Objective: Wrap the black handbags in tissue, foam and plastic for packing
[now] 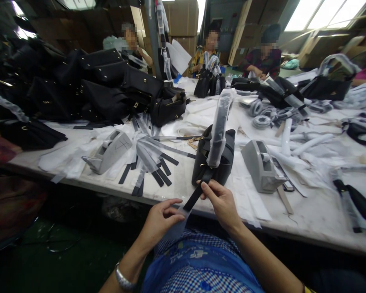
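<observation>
A small black handbag (224,156) stands upright at the near edge of the white table (308,211), its handle wrapped in clear film (218,126). A black strap (198,191) runs down from the bag toward me. My right hand (221,201) pinches the strap just below the bag. My left hand (161,219) is closed on the strap's lower end, where a strip of clear film (178,224) hangs round it.
Two grey tape dispensers (111,150) (260,165) flank the bag. Loose black straps (154,162) lie fanned on the table. A heap of black handbags (103,85) fills the far left. Three people sit across the table with more bags and rolls of film.
</observation>
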`<state>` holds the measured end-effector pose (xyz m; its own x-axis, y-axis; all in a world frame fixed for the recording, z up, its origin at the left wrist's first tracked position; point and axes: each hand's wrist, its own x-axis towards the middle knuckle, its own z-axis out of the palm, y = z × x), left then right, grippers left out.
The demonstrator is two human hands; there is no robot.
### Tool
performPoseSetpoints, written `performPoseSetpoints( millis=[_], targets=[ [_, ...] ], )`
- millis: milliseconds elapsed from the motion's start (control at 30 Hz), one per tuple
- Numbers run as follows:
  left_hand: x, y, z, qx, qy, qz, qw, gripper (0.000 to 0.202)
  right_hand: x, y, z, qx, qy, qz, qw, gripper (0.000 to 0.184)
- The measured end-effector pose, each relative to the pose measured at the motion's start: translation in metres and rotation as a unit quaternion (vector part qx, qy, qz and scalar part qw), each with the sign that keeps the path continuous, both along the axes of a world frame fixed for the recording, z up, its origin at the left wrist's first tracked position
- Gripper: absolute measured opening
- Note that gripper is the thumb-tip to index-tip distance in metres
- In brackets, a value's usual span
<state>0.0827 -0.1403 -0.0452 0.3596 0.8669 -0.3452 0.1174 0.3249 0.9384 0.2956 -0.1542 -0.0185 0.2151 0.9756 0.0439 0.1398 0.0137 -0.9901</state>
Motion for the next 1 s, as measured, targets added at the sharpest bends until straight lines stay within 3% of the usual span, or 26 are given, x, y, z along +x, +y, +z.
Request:
performPoseSetpoints(
  millis=[167, 333, 467, 633, 800, 1000],
  targets=[
    [0.011, 0.005, 0.001, -0.024, -0.043, 0.022, 0.999, 0.055, 0.0, 0.003, 0.0, -0.009, -0.036, 0.033, 0.999, 0.039],
    [0.042, 0.017, 0.005, -0.013, -0.099, 0.065, 0.993, 0.058, 0.008, 0.004, -0.001, 0.032, -0.147, 0.045, 0.988, 0.048],
    [0.072, 0.033, 0.012, 0.022, -0.138, 0.091, 0.986, 0.05, 0.019, 0.004, 0.001, 0.039, -0.201, 0.006, 0.979, 0.055],
    [0.1, 0.054, 0.021, 0.089, -0.168, 0.109, 0.976, 0.035, 0.023, 0.008, 0.006, 0.0, -0.154, -0.038, 0.987, 0.04],
    [0.104, 0.06, 0.022, 0.134, -0.157, 0.118, 0.971, 0.032, 0.018, 0.016, 0.007, -0.006, -0.142, -0.07, 0.987, 0.036],
    [0.094, 0.037, 0.004, 0.124, -0.126, 0.124, 0.976, 0.037, 0.015, 0.019, 0.008, -0.019, -0.115, -0.072, 0.991, 0.037]
  ],
)
